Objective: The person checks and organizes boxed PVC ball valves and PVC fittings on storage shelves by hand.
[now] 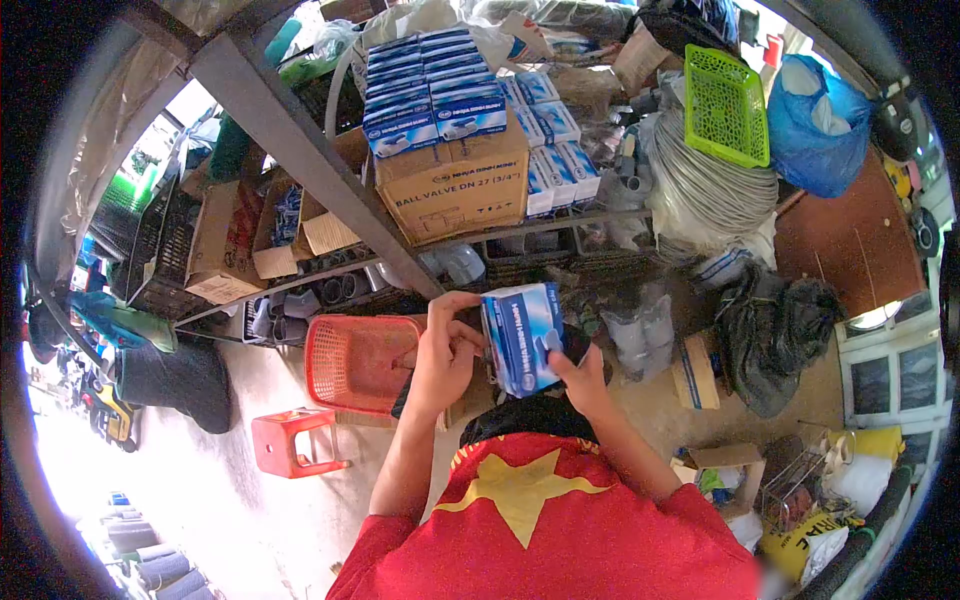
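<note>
In front of my chest I hold a blue-and-white cardboard box (522, 335), tilted, its printed face toward me. My right hand (582, 378) grips the lower right side, thumb lying across the front. At the left edge, the bent fingers of my left hand (446, 348) rest against the box near its upper corner. Similar small boxes (436, 85) are stacked on a brown carton (455, 190) printed "BALL VALVE DN 27 (3/4")" on the shelf ahead. More blue-and-white boxes (560, 175) stand to the right of that carton.
Below the shelf is a red plastic basket (318, 365), with a red stool (285, 440) nearby. A slanted metal post (300, 150) crosses ahead on the left. On the right are coiled hose (705, 190), a green basket (705, 145) and a blue bag (820, 150).
</note>
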Demonstrator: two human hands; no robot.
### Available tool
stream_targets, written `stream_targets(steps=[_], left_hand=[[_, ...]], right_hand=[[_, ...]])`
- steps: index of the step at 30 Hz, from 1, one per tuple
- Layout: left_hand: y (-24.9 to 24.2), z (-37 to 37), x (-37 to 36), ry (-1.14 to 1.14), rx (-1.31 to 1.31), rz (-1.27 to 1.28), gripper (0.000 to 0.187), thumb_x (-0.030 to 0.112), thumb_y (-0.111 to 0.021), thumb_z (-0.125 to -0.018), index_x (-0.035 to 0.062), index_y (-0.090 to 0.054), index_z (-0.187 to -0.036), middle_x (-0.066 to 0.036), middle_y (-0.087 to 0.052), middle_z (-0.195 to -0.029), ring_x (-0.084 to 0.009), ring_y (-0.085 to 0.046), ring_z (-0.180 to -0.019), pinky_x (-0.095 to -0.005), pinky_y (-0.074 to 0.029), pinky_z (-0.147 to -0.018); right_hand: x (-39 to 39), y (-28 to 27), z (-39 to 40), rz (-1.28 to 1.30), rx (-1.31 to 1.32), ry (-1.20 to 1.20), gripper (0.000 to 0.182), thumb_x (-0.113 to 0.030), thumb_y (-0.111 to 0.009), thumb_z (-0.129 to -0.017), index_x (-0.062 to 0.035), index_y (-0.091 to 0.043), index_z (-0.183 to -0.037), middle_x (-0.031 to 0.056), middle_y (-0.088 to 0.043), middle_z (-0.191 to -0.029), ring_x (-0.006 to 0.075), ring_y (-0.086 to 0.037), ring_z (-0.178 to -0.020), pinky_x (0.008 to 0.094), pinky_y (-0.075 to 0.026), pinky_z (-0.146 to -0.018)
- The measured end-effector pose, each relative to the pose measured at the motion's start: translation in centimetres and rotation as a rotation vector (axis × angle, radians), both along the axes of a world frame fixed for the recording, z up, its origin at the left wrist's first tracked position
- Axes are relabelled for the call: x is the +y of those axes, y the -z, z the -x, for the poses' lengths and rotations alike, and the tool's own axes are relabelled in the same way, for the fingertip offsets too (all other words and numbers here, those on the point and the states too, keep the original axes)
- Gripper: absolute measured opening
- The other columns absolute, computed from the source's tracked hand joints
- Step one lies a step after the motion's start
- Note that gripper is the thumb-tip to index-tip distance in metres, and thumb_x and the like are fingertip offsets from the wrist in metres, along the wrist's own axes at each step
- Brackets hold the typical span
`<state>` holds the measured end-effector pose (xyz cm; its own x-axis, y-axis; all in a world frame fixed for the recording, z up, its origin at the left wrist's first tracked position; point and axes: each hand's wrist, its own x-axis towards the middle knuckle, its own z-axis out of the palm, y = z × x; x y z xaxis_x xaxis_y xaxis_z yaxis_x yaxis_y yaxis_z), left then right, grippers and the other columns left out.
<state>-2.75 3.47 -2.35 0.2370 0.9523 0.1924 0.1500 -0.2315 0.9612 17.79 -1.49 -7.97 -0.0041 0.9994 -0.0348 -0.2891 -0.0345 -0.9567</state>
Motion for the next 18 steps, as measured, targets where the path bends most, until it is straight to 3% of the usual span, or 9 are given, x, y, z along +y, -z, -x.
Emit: stream_targets(steps=[1,2,5,9,15,18], left_hand=[[-0.1,0.2,0.1,0.027,0.02,0.007,0.054,-0.012,-0.046,-0.08,0.0041,-0.039,-0.131,-0.015,-0.058,-0.109,-0.0183,-0.063,-0.084,-0.0299,-0.052,-0.074],[-0.1,0.5,0.1,0.053,0.039,0.018,0.054,-0.01,-0.049,-0.081,0.0042,-0.04,-0.132,-0.015,-0.057,-0.111,-0.0184,-0.063,-0.085,-0.0297,-0.052,-0.074],[-0.2,0.6,-0.1,0.103,0.07,0.038,0.055,-0.003,-0.058,-0.083,0.0046,-0.04,-0.134,-0.014,-0.055,-0.118,-0.0183,-0.062,-0.091,-0.0296,-0.053,-0.075],[-1.0,-0.2,-0.3,0.056,-0.03,0.093,0.059,0.004,-0.067,-0.082,0.0053,-0.042,-0.135,-0.011,-0.056,-0.121,-0.0174,-0.06,-0.097,-0.0295,-0.052,-0.076],[-1.7,-0.1,-0.2,0.099,0.045,0.137,0.061,0.003,-0.068,-0.081,0.0061,-0.043,-0.136,-0.008,-0.056,-0.123,-0.0163,-0.06,-0.097,-0.0291,-0.053,-0.077],[-0.7,0.3,0.3,0.143,-0.061,0.182,0.061,0.002,-0.069,-0.08,0.0062,-0.043,-0.135,-0.007,-0.056,-0.122,-0.0157,-0.06,-0.097,-0.0289,-0.052,-0.078]], right_hand=[[-0.1,0.2,0.2,0.017,0.037,0.021,0.068,-0.021,-0.079,-0.079,0.0014,-0.046,-0.134,0.0069,-0.06,-0.118,0.0141,-0.055,-0.106,0.0312,-0.043,-0.096],[0.1,0.2,0.0,-0.079,-0.115,0.047,0.066,-0.022,-0.078,-0.08,0.0012,-0.046,-0.133,0.0069,-0.06,-0.117,0.0133,-0.056,-0.105,0.0315,-0.044,-0.094],[0.1,0.8,0.3,0.013,0.08,0.05,0.066,-0.024,-0.078,-0.08,0.0015,-0.047,-0.132,0.0072,-0.061,-0.116,0.0139,-0.056,-0.106,0.0325,-0.044,-0.095],[0.2,0.9,-0.3,-0.021,-0.025,0.007,0.066,-0.027,-0.077,-0.081,0.0017,-0.047,-0.132,0.0077,-0.061,-0.116,0.0149,-0.056,-0.106,0.0325,-0.044,-0.095],[0.1,0.9,-0.4,0.013,-0.027,0.006,0.067,-0.029,-0.078,-0.08,0.002,-0.048,-0.131,0.0082,-0.061,-0.115,0.015,-0.056,-0.105,0.033,-0.045,-0.095],[0.0,1.5,-0.4,0.069,0.045,-0.003,0.067,-0.028,-0.078,-0.079,0.002,-0.048,-0.13,0.0082,-0.061,-0.116,0.0153,-0.056,-0.106,0.033,-0.044,-0.096]])
